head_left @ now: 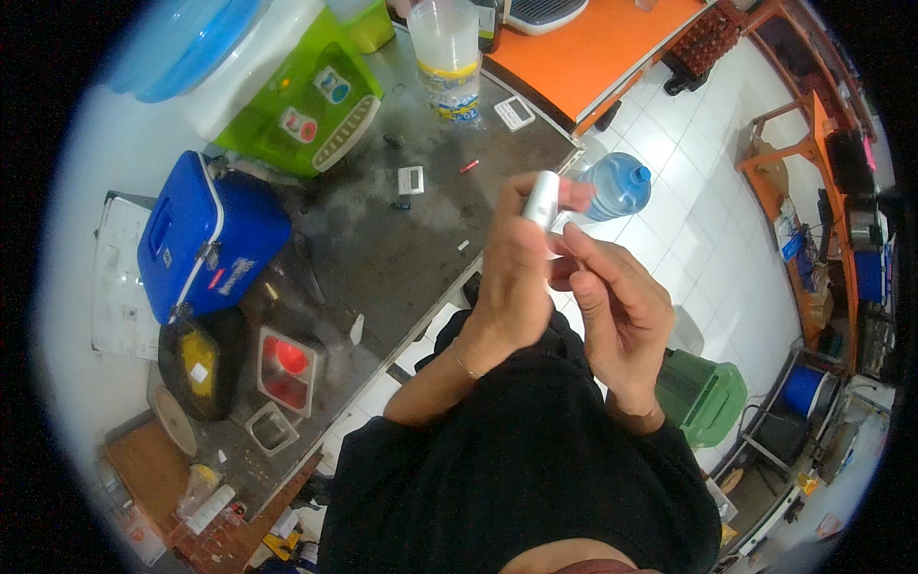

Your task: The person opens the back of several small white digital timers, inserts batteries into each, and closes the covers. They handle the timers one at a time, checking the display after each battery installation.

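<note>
My left hand [516,277] is raised in front of my body, past the table's edge, with its fingers closed around a small white rounded object [543,201]. The object's exact kind cannot be made out. Close beside it, my right hand [626,316] has its thumb and forefinger drawn together in a pinch. Whatever lies between those fingertips is too small to name. On the dark table nearby lie a white digital timer [410,180], a small red cylinder like a battery [469,166], a small dark piece [401,206] and a small white piece [463,246].
A blue cooler box [215,239] and a green-and-white container [306,115] stand along the table's left side. Clear plastic tubs [448,57] are farther back beside another timer [514,113]. On the tiled floor are a large water bottle [620,185] and a green bin [703,397].
</note>
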`<state>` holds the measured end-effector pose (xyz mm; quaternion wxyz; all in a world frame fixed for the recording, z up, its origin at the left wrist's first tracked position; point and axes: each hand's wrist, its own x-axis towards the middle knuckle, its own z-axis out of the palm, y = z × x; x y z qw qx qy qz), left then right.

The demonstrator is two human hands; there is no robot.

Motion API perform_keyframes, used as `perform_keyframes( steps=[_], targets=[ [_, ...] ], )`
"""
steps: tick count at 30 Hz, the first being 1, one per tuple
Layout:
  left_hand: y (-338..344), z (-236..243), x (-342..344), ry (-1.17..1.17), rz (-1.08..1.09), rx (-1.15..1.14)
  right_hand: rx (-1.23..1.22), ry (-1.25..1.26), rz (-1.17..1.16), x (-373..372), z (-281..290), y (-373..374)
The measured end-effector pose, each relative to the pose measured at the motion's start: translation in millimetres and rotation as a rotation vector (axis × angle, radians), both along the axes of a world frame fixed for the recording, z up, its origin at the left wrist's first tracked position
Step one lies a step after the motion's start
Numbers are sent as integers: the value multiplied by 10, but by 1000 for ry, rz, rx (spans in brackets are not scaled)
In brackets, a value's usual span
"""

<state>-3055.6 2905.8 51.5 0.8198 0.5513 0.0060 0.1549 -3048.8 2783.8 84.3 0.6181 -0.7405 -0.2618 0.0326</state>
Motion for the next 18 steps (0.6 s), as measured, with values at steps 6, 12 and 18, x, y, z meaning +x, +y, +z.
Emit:
perform_keyframes(
  steps=[6,12,18],
  targets=[
    [124,62,-9,331,-201,-733,-289,-553,-14,148,54,-65],
    [43,-298,-159,343,-339,-806,-509,-856,388,391,30,-22],
    [-123,-636,-315,506,-569,-974,-409,-973,643,357,81,182]
  ],
)
